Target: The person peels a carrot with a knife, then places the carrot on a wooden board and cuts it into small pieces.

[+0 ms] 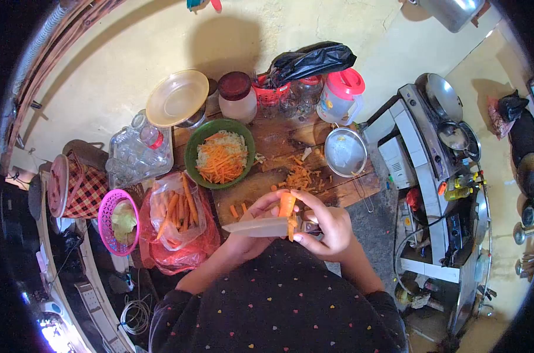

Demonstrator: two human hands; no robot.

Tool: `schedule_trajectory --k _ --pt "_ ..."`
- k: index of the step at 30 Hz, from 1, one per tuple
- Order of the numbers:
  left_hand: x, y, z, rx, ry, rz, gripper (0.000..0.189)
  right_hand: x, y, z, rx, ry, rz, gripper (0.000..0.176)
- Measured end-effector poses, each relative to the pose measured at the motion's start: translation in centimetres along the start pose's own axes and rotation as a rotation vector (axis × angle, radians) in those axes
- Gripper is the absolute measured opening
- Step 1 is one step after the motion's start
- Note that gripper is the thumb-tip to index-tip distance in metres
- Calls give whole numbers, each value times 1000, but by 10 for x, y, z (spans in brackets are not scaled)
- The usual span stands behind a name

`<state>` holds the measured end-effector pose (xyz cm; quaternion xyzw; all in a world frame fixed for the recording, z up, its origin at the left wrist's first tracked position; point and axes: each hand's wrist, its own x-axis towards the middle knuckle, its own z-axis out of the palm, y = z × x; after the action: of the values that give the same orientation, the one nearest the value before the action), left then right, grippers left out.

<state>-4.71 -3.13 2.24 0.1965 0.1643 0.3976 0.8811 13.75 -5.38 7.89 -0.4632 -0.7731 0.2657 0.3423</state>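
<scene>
Near the front edge of the wooden table (267, 187), my left hand (252, 226) is closed on a short piece of carrot (287, 205), partly behind the blade. My right hand (329, 229) grips a knife (258, 227) whose blade points left, with a strip of orange peel beside its base. Beyond my hands, a green bowl (192, 159) holds shredded carrot and pale shreds. Orange scraps (300, 176) lie on the wood, and small carrot pieces (239, 210) sit left of my hands. Whole carrots (179, 210) rest in a plastic bag over a red bag (173, 253).
A pink basket (119, 222) and a tray of glasses (139, 147) stand left. Behind are a beige bowl (177, 98), a lidded jar (237, 97) and a pitcher (341, 97). A strainer (346, 152) lies right, before the stove (423, 132).
</scene>
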Motion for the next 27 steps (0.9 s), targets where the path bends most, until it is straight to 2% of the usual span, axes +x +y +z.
schedule_trajectory --k 3,6,15,18,21,25,27 --pt "0 1 -5 17 45 4 39 0 -5 -7 -9 -69 -16 69" --pt "-1 3 -9 9 19 -11 38 1 -3 -5 -39 -39 -95 67" --pt "-3 5 -5 90 29 32 37 0 -3 -4 -168 -54 -148 53" --pt "-3 3 -4 84 36 31 37 -1 1 -2 -157 -40 -158 54" --pt "-4 -1 -7 110 39 70 37 2 -4 -1 -69 -9 -59 56" --pt "-4 -2 -4 145 70 100 40 0 -2 -2 -169 -41 -35 57" --pt "-4 1 -4 112 0 61 42 -2 3 -1 -192 -36 -37 55"
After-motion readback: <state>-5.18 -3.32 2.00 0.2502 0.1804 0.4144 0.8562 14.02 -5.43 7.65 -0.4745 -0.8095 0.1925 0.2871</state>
